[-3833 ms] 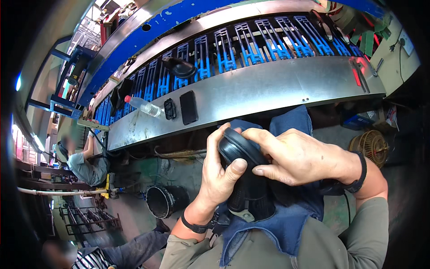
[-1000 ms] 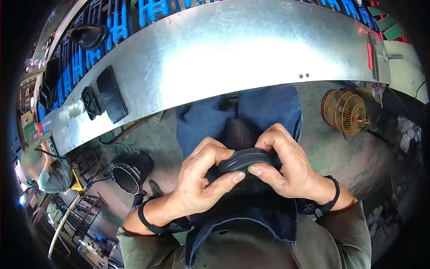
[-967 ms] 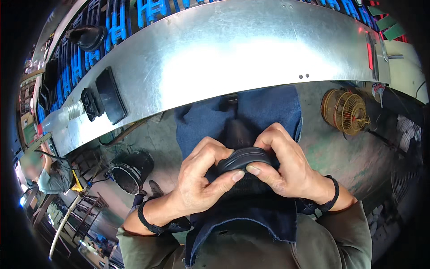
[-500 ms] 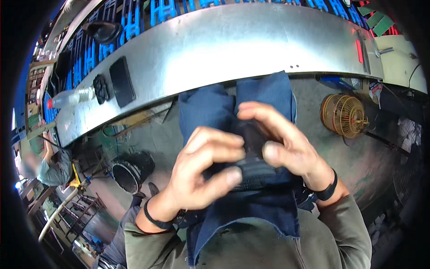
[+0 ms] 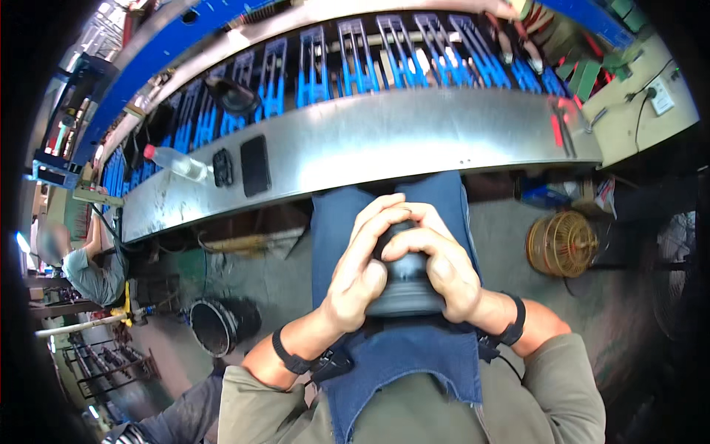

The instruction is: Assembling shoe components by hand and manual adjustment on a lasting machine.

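On my lap, over a dark blue apron (image 5: pixel 344 222), sits a glossy black bell-shaped piece (image 5: pixel 407 285) with a stepped, ringed base toward me. My left hand (image 5: pixel 364 266) is wrapped round its left side. My right hand (image 5: pixel 438 259) curves over the right side, with its thumb lying across the front. The fingertips of both hands meet over the narrow far end, which is mostly hidden under them. What the piece is made of I cannot tell for sure.
Ahead is a metal bench (image 5: pixel 333 140) with a phone (image 5: pixel 256 164), a small black object (image 5: pixel 222 167) and a plastic bottle (image 5: pixel 177 163). Blue frames (image 5: pixel 313 70) line its far side. A wicker cage (image 5: pixel 562 243), a black bucket (image 5: pixel 214 325) and a person (image 5: pixel 92 270) are around me.
Both hands have closed in round the black piece, which now shows upright and clearer between them. My view has tilted up, so more of the blue frames behind the bench shows.
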The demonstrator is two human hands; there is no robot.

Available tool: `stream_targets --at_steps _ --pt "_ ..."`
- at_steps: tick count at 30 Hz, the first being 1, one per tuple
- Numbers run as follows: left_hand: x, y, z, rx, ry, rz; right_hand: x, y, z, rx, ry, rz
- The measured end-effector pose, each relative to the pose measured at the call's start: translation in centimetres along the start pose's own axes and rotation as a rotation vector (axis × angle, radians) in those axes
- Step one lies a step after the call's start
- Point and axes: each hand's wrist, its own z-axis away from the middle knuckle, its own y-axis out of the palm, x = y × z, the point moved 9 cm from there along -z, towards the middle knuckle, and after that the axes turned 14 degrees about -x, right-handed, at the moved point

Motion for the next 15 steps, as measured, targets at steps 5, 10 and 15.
stream_targets --at_steps 5,10,15 --pt "-12.3 -1.5 0.4 0.049 0.654 0.114 10.1 -0.2 -1.9 -0.030 -0.509 -0.298" --pt "4.5 -4.3 -1.2 -0.378 -0.226 0.181 -4.5 -0.3 -2.9 -0.309 0.087 0.121" --pt "3.3 -2.9 6.0 -0.371 -0.061 0.200 -1.6 1.2 1.5 0.007 0.023 -0.125"
